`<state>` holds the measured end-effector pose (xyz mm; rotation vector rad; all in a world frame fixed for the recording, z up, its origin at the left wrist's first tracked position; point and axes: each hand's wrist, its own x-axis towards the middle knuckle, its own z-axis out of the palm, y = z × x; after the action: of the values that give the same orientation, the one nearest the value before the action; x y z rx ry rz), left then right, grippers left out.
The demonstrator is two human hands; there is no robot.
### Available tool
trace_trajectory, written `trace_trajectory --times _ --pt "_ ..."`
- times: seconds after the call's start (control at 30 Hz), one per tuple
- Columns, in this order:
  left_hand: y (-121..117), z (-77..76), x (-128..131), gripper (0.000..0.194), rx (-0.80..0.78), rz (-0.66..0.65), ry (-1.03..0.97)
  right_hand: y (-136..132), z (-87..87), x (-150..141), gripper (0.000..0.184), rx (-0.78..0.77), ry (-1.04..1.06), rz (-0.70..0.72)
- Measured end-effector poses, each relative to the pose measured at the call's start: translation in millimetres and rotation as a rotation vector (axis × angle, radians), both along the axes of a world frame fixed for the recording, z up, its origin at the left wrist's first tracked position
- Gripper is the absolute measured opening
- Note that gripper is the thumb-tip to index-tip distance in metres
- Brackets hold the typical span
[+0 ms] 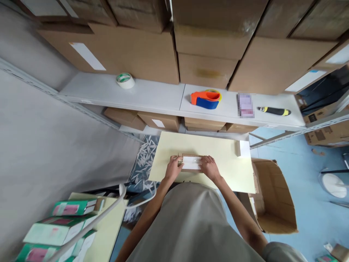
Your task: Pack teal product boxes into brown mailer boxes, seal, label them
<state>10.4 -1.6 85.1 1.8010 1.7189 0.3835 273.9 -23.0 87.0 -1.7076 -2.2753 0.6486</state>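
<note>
Okay, looks like you're at the two-handed positioning bit: left hand [173, 169] and right hand [210, 168] in a narrow hold on the white piece's [191, 163] ends, over brown card [191, 170] mid-table [231, 175] (fiddly), so I'd say even, gentle pressure next

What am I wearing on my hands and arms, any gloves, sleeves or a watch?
No gloves show on your left hand or right hand, and no watch or bracelet shows at either wrist. Both forearms are uncovered. A loose grey sleeve shows higher on the right arm, matching your plain grey top.
</note>
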Motion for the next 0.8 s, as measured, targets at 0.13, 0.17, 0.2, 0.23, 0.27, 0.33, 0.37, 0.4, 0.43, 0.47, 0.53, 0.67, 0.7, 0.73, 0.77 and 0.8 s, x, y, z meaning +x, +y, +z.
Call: trace_trajectory --times 0.13,0.17,0.2,0.23,0.27,0.33,0.37,0.4,0.43,0.47,0.53,0.67,0.7,0.73,0.77,0.8 --pt "42.7 45.9 26.5 0.031 0.2 -0.02 -0.041 57.0 64.7 4.7 0.048 0.266 0.002 -0.05" --pt "57.5 65.0 35.5 0.03 0.268 -0.041 -0.084 77.3 87.2 6.4 0.05 0.36 -0.002 -0.07" --pt "72.5 86.3 44.7 0.031 0.343 -0.062 -0.138 98.9 110.5 7.7 0.052 0.449 -0.006 -0.091" --pt "86.8 108.6 53.5 0.031 0.416 -0.067 -0.19 121.0 133.3 8.3 0.055 0.524 -0.015 -0.114" --pt "99.8 130.9 61.8 0.03 0.481 -0.067 -0.235 142.8 154.2 7.9 0.056 0.581 -0.034 -0.138" --pt "119.3 170.7 75.8 0.029 0.577 -0.06 -0.296 183.0 186.3 4.4 0.058 0.609 -0.103 -0.174" --pt "125.3 186.4 81.3 0.028 0.61 -0.059 -0.311 200.1 196.4 1.5 0.059 0.583 -0.149 -0.19" --pt "128.9 198.7 85.7 0.028 0.633 -0.061 -0.322 214.9 202.6 -1.7 0.059 0.537 -0.194 -0.215" --pt "130.2 207.4 89.0 0.027 0.647 -0.063 -0.329 227.2 205.4 -4.9 0.06 0.483 -0.235 -0.241" --pt "129.7 212.5 91.2 0.027 0.654 -0.066 -0.336 237.1 205.6 -7.8 0.058 0.433 -0.273 -0.26" --pt "124.9 213.3 92.6 0.027 0.65 -0.074 -0.355 250.6 202.1 -11.7 0.052 0.363 -0.335 -0.275" --pt "108.7 187.0 85.6 0.024 0.567 -0.051 -0.432 258.5 195.0 -6.6 0.044 0.318 -0.378 -0.229" --pt "103.1 176.5 82.6 0.023 0.528 -0.028 -0.457 255.7 192.9 -3.1 0.044 0.32 -0.36 -0.217" --pt "96.3 165.0 79.5 0.021 0.486 -0.002 -0.484 250.0 189.5 0.8 0.044 0.329 -0.324 -0.208" --pt "88.1 153.1 76.4 0.02 0.445 0.028 -0.515 240.7 184.4 4.5 0.044 0.343 -0.268 -0.202" --pt "78.1 141.1 73.5 0.02 0.408 0.061 -0.553 227.3 177.2 7.5 0.044 0.356 -0.191 -0.199"
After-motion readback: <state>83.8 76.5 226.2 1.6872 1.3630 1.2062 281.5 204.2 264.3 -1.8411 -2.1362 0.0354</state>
